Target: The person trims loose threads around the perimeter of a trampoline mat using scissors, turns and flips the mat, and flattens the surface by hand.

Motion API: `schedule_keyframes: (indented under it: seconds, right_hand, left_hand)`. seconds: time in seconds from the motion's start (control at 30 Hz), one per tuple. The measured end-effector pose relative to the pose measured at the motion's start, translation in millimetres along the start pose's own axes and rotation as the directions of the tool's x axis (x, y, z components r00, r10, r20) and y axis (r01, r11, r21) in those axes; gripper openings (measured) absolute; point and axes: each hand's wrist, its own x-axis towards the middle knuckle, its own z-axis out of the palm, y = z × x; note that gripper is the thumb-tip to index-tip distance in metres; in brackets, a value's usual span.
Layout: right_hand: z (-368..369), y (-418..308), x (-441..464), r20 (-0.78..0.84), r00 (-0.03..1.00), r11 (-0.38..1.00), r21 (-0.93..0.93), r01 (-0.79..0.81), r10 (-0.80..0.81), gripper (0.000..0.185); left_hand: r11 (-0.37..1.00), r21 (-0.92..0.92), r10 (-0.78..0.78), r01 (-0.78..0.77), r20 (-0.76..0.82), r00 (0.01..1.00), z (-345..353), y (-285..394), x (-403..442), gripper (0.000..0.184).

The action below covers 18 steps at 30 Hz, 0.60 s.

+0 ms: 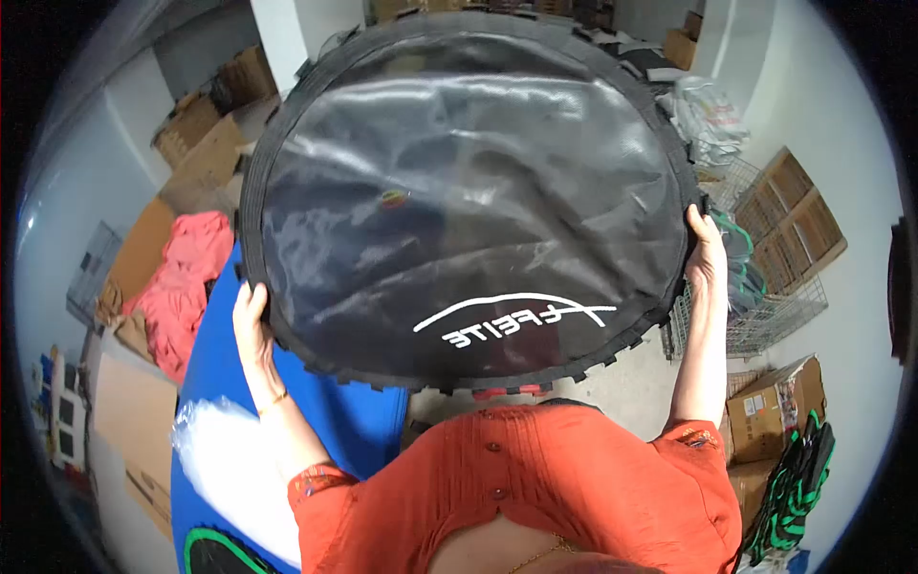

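Note:
A round black trampoline mat (pixel 469 230) spreads across the view, held up in front of me. Its dark webbing border carries small tabs all around, and a white curved line with lettering is printed on its near part. The surface is glossy and creased. My left hand (pixel 251 311) grips the border at the lower left, fingers closed on the edge. At the right side, my right hand (pixel 706 251) holds the opposite border, partly wrapped around it. Below the mat, to the left, part of a blue table surface (pixel 215 354) shows.
Clear plastic wrapping with white material (pixel 229 459) lies on the blue surface, near a green-edged black mat (pixel 225 553). Pink cloth (pixel 186 277) is heaped at left beside cardboard. Wire cages (pixel 798 306), cardboard boxes (pixel 779 407) and black-and-green bundles (pixel 794 488) stand at right.

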Motion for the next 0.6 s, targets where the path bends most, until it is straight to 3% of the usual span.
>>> schedule_keyframes:
  seconds: [0.1, 0.23, 0.33, 0.43, 0.47, 0.57, 0.6]
  right_hand:
    - [30, -17, -14, 0.021, 0.999, 1.000, 0.001, -0.026, 0.026, 0.057]
    - [47, -11, -13, -0.105, 0.994, 0.998, -0.063, 0.032, -0.038, 0.065]
    - [64, -18, -19, -0.050, 0.998, 0.998, -0.060, 0.020, -0.023, 0.040]
    - [79, -27, -30, 0.053, 0.998, 0.998, -0.056, -0.012, 0.015, 0.040]
    - [77, -25, -28, 0.017, 0.999, 0.996, -0.086, 0.039, -0.037, 0.054]
    - [85, -32, -34, 0.062, 0.997, 0.994, -0.104, 0.042, -0.036, 0.044]
    - [88, -34, -38, 0.072, 0.997, 0.994, -0.104, 0.044, -0.037, 0.038]
  left_hand:
    - [0.995, -0.057, -0.078, 0.082, 0.058, 0.995, -29, -12, 2, 0.039]
    - [0.989, 0.006, -0.145, 0.145, 0.072, 0.987, -38, -6, 4, 0.038]
    - [0.991, 0.002, -0.133, 0.133, 0.038, 0.990, -30, 4, 8, 0.035]
    - [0.981, 0.014, -0.193, 0.193, 0.055, 0.980, -29, 19, 10, 0.030]
    - [0.980, 0.029, -0.200, 0.199, 0.075, 0.977, -24, 28, 8, 0.030]
    - [0.980, 0.124, -0.163, 0.154, 0.063, 0.985, -38, 22, 17, 0.033]
    - [0.973, 0.162, -0.181, 0.164, 0.097, 0.979, -50, 17, 21, 0.043]
